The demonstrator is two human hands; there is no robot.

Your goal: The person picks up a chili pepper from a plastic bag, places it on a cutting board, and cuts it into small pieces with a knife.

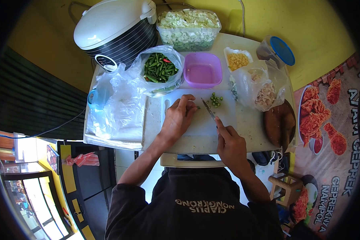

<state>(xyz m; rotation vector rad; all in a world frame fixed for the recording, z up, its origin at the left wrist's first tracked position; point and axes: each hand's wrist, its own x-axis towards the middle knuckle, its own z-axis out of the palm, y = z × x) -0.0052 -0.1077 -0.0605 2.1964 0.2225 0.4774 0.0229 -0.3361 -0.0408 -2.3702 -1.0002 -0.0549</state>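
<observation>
My right hand [231, 146] grips a knife [208, 109], its index finger stretched along the handle and the blade pointing away over a white cutting board [208, 126]. My left hand [177, 119] rests on the board to the left of the blade. Between its fingertips a small end of green chili [198, 107] shows; the rest of it is hidden by the fingers. A little pile of chopped green chili [216, 99] lies on the board, just right of the knife tip. Beyond the board stands a purple plastic container [203, 71].
Behind my left hand is a plastic bag of green chilies [161, 68]. A rice cooker [116, 30] and a tub of shredded cabbage [189, 30] stand at the back. Bags of pale food [265, 96] and a round brown wooden board [278, 124] sit at the right.
</observation>
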